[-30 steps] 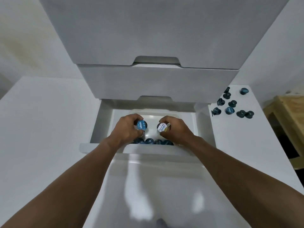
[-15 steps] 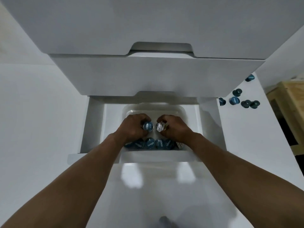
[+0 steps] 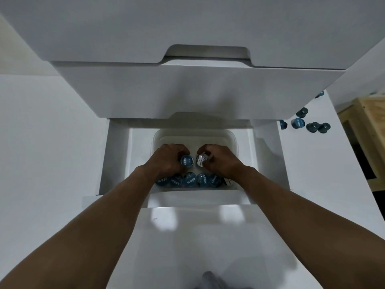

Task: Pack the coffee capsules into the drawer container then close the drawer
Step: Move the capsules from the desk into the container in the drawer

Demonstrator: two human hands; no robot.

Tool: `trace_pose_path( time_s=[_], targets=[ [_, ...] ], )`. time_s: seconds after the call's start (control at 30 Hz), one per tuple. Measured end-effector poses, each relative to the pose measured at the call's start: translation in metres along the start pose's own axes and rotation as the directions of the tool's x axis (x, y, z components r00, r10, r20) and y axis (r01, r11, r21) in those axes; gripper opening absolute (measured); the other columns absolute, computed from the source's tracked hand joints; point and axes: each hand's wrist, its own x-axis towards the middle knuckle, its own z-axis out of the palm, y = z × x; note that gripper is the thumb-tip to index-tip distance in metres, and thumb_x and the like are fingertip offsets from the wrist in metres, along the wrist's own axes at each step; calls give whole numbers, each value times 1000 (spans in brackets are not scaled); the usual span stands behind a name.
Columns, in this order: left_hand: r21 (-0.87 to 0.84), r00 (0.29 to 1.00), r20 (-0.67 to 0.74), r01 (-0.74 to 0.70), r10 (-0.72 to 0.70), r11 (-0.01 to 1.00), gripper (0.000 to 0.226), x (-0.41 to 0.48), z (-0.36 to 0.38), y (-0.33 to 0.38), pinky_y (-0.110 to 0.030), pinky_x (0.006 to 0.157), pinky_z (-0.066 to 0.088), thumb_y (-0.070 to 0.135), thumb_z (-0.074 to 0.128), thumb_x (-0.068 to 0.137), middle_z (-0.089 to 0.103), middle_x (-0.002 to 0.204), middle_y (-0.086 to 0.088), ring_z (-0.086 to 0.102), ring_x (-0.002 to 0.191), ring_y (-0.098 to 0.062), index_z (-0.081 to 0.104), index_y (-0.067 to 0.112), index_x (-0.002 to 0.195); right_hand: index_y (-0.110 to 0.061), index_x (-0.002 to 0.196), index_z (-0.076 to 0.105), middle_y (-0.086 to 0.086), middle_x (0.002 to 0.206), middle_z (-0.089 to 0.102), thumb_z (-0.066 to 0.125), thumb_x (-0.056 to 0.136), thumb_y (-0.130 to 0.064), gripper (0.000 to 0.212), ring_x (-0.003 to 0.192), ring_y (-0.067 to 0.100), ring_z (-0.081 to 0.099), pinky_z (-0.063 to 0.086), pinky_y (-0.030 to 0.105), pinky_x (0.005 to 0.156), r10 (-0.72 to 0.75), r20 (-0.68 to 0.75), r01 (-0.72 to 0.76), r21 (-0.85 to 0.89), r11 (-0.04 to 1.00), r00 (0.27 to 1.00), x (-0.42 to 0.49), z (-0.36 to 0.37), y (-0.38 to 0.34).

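Note:
The bottom drawer [image 3: 116,159] of a white unit stands pulled out, with a clear plastic container [image 3: 193,135] inside it. A row of several blue capsules [image 3: 188,181] lies along the container's near wall. My left hand [image 3: 166,159] grips a blue-lidded capsule [image 3: 186,160] low inside the container. Beside it, my right hand [image 3: 220,160] grips a white-lidded capsule [image 3: 201,160]. The two held capsules sit side by side, just behind the row.
Several loose blue capsules [image 3: 298,123] lie on the white tabletop [image 3: 312,174] right of the drawer unit. Two shut drawers [image 3: 187,90] overhang the open one. A wooden piece of furniture [image 3: 366,130] stands at the far right.
Both hands have gone lower and deeper into the container with their capsules. My head has come closer over the drawer, so the unit fills more of the view.

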Motion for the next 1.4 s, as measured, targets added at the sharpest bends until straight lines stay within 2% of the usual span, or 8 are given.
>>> trace_pose_path(
  time_s=[0.1, 0.33, 0.43, 0.6, 0.77, 1.03, 1.2, 1.4],
  targets=[
    [-4, 1000, 12, 11, -11, 1000, 49, 0, 1, 1, -25, 82, 52, 20, 81, 65, 68, 106, 1, 63, 94, -15, 64, 21, 112, -21, 114, 62, 3, 114, 65, 68, 84, -22, 31, 98, 18, 61, 48, 23, 81, 1, 9, -2, 16, 1000, 1000, -1, 0, -1],
    [59, 999, 22, -26, 25, 998, 28, -3, 3, 3, -32, 86, 54, 19, 72, 77, 70, 103, -1, 64, 93, -16, 68, 19, 105, -22, 114, 63, 1, 111, 65, 71, 82, -22, 33, 91, 15, 60, 46, 22, 77, 16, 55, -17, 18, 1000, 998, -5, 0, -1],
    [92, 999, 32, -36, 33, 995, 29, -4, 3, 6, -31, 86, 53, 17, 71, 78, 69, 106, -2, 64, 95, -17, 68, 19, 107, -21, 111, 64, 2, 110, 65, 71, 80, -17, 32, 89, 16, 60, 50, 26, 78, 17, 71, -17, 2, 1000, 997, -7, 0, -2],
    [122, 998, 52, -27, 20, 992, 32, -5, 4, 10, -30, 86, 53, 16, 70, 78, 69, 110, -4, 64, 97, -18, 67, 18, 110, -20, 114, 63, 4, 114, 65, 71, 80, -18, 35, 99, 21, 63, 52, 32, 87, 7, 102, -3, -35, 999, 995, -9, 1, -1],
    [147, 999, 28, 20, -24, 989, 44, -11, 2, 16, -30, 94, 50, 19, 68, 81, 63, 122, -3, 61, 107, -19, 58, 19, 123, -22, 122, 57, 5, 116, 63, 70, 83, -20, 41, 90, 12, 56, 44, 22, 77, 23, 86, -20, -38, 999, 996, -11, -3, 1],
    [347, 975, -221, 54, 26, 936, 38, -50, -15, 34, -33, 94, 46, 24, 62, 85, 62, 122, -10, 57, 111, -28, 59, 16, 121, -22, 116, 58, 6, 119, 60, 58, 86, -26, 30, 107, 25, 56, 43, 31, 89, -22, -111, 0, -193, 981, 994, -37, -24, -2],
    [388, 890, -446, 97, 94, 916, 35, -85, -14, 58, -34, 88, 45, 27, 59, 87, 61, 119, -11, 57, 108, -30, 59, 15, 120, -19, 120, 59, 11, 123, 60, 57, 87, -27, 34, 111, 29, 56, 44, 33, 90, -48, -267, -15, -226, 974, 963, -71, -47, -14],
    [480, 814, -515, 17, 267, 877, 29, -126, -16, 94, -36, 76, 47, 23, 54, 89, 60, 112, -15, 59, 97, -35, 59, 7, 113, -14, 121, 58, 13, 123, 60, 53, 88, -29, 37, 115, 31, 53, 45, 36, 92, -114, -429, -30, -315, 949, 896, -128, -72, -22]
  ],
)
